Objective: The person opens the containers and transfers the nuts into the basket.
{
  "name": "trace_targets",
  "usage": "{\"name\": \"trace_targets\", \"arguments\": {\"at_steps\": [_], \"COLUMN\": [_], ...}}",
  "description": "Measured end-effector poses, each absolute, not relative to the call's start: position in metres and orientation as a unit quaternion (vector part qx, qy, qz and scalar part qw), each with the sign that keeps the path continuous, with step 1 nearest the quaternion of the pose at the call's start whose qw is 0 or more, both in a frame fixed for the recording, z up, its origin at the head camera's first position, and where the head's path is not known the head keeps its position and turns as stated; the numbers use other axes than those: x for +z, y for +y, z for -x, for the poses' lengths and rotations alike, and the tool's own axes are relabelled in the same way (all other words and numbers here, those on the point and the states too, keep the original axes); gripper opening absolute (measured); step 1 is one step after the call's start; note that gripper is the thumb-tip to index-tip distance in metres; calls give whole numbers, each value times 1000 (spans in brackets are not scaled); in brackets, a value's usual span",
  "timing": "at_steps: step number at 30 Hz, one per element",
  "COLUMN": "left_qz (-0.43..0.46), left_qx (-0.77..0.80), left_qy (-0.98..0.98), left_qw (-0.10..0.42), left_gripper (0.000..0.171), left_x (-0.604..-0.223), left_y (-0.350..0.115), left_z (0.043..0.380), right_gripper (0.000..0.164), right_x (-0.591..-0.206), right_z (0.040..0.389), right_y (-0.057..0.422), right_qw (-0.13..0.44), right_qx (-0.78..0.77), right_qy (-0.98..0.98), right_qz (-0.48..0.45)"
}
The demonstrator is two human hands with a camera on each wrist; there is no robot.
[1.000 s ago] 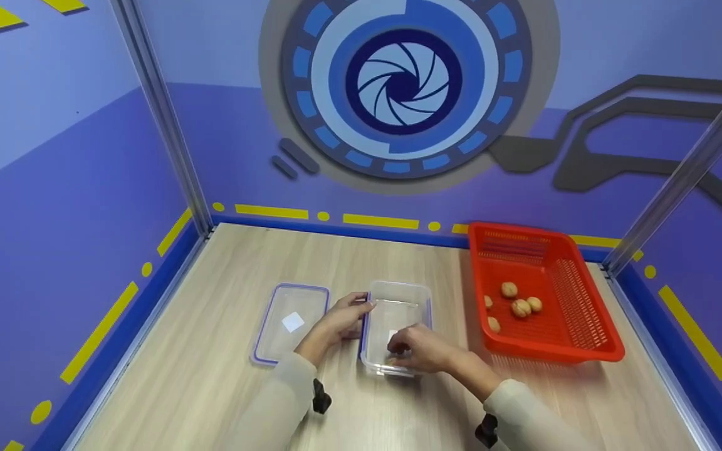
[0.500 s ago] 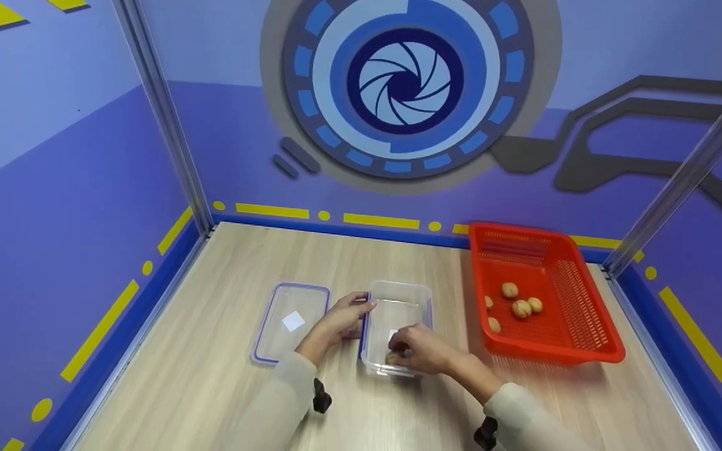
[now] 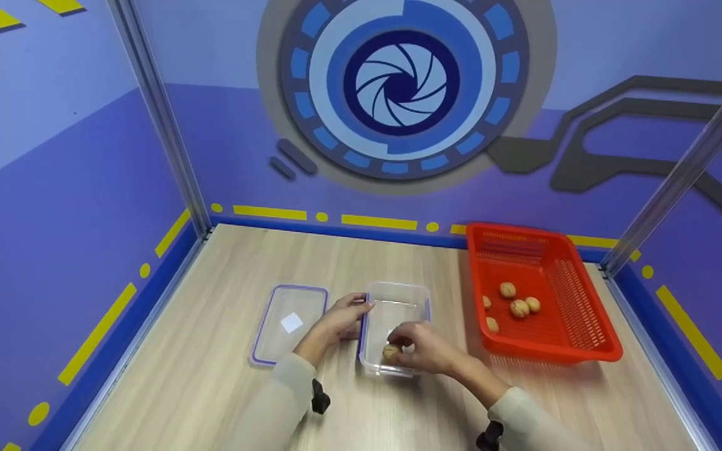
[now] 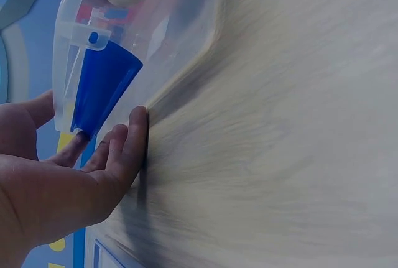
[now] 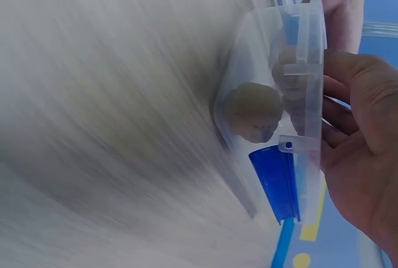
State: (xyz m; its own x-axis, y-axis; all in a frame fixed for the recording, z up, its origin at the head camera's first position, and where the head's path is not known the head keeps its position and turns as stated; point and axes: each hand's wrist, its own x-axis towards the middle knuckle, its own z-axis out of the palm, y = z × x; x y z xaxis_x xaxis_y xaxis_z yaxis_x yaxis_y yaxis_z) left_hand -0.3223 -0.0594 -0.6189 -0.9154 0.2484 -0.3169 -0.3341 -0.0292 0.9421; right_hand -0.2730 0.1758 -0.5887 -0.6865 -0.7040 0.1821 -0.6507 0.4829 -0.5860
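Note:
A clear plastic food container with blue side clips stands uncovered in mid-table. My left hand holds its left side, thumb at the rim and fingers along the outer wall and clip. My right hand reaches over the right rim into the near end of the container. Its thumb and curled fingers are around a walnut. Through the clear wall in the right wrist view, that walnut shows low in the container, close to the fingertips.
A red perforated basket with several walnuts stands at the back right. The container's clear lid, edged in blue, lies flat on the left. Patterned blue panels enclose the table at the back and sides.
The walnut at my right fingers, mostly hidden a second ago, now shows more fully between thumb and fingers. My right hand has shifted only slightly; the left hand and container stay put.

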Motion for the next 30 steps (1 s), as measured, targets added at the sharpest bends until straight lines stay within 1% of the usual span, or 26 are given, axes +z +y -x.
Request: {"name": "trace_targets", "arguments": {"at_steps": [6,15,21,26,30], "left_qz": [25,28,20,23,25], "left_qx": [716,701,706,708,708], "left_qy": [669,682,679,677,677], "left_qw": [198,206,200,200,200], "left_gripper": [56,57,59,61,58], "left_x": [-622,-622,-617,-617,-617], "left_y": [-60,-61,-63,-63,-62], "left_z": [323,324,319,319,319], "right_gripper": [23,22,26,28,31], "right_x": [-571,-542,-527,-519,-514], "right_z": [271,276,282,286,289], "right_y": [184,211,231,248,261], "right_qw": [64,-11,-54,-84,-90], "right_qx": [-349,-376,-383,-387,-405], "right_qy": [862,856,868,873,872], "right_qz": [363,356,312,284,259]}}
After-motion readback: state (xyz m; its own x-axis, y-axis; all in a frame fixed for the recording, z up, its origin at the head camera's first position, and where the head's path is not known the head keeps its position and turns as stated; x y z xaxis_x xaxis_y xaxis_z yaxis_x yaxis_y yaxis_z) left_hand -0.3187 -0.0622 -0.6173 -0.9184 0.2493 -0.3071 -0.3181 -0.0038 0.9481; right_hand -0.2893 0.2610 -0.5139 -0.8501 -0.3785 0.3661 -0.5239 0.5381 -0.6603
